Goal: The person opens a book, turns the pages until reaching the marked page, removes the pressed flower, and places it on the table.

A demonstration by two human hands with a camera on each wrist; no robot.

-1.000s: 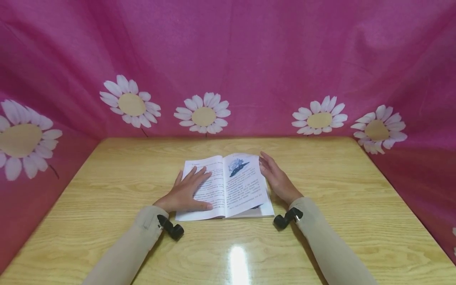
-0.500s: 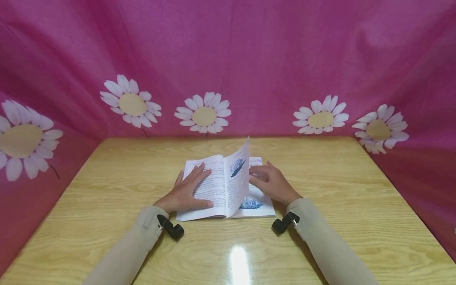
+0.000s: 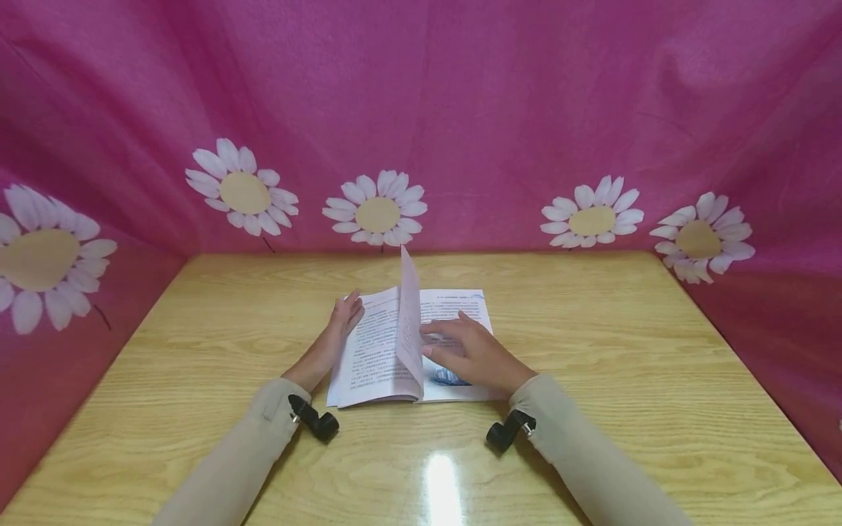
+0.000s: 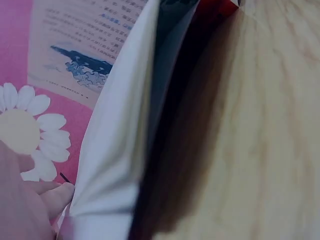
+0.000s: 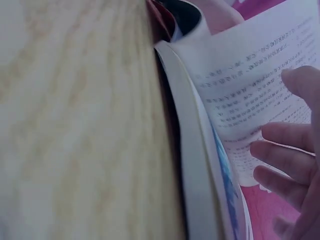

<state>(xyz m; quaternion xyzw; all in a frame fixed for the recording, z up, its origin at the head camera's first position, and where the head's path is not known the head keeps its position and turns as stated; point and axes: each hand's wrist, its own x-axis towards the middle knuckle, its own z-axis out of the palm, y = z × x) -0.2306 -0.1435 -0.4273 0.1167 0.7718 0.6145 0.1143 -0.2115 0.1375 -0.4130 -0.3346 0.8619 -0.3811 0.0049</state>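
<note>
One book (image 3: 371,354), edge (image 3: 334,383) at left grip (image 3: 334,332) — raised page (image 3: 409,314) beside right grip (image 3: 483,352).

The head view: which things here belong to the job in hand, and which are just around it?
Part of the job:
open book
raised page, standing up from the book
left hand, at the book's left edge
right hand, beside the raised page

Just around it:
wooden table, under the book
pink flowered cloth, behind the table
black wrist devices
</note>
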